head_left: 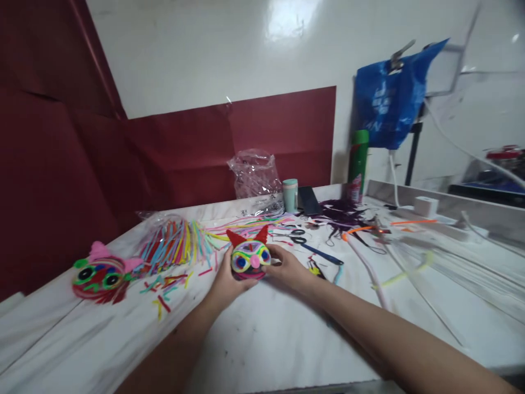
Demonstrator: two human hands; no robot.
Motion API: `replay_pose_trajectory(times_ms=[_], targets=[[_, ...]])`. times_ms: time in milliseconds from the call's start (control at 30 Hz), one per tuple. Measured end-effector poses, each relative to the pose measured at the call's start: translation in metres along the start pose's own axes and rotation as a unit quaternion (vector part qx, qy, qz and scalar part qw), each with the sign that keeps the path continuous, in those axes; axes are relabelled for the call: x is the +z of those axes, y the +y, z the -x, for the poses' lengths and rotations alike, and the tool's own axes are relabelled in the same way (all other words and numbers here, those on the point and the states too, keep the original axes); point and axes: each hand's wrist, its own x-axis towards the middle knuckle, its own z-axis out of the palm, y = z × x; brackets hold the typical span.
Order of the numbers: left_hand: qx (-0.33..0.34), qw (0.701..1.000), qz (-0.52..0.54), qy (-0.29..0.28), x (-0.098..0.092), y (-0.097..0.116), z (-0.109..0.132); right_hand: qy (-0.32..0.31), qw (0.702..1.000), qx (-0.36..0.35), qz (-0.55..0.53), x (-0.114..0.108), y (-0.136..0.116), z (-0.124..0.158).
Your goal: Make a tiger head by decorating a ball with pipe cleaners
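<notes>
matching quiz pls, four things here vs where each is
1 round striped head with red ears
2 red fuzzy face with pink ears
3 green spray can
4 blue plastic bag

a hanging at right
b between left hand and right hand
c on white table, far left
d upright by back wall

Pairs: 1-b, 2-c, 3-d, 4-a

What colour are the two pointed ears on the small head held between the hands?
The ears on the small head are red; head view shows them.
</notes>
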Motion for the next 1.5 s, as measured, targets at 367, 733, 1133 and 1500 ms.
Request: replay_pose_trajectory(times_ms=[367,733,1133,1500], targets=[[-0.041,0.992,0.106,-0.060,-0.002,-0.006,-0.002,0.011,1.000,0.002,0.015,0.003,0.009,0.001],[-0.054,0.997,0.042,-0.036,-0.005,0.008,0.002,-0.048,0.998,-0.001,-0.037,0.002,0.005,0.003],[-0.053,0.998,0.007,-0.036,-0.005,0.010,0.003,-0.043,0.999,0.006,-0.014,0.004,0.006,0.004],[-0.101,0.994,0.022,-0.026,-0.007,0.006,-0.005,0.211,0.969,-0.107,-0.073,-0.035,-0.092,0.004]])
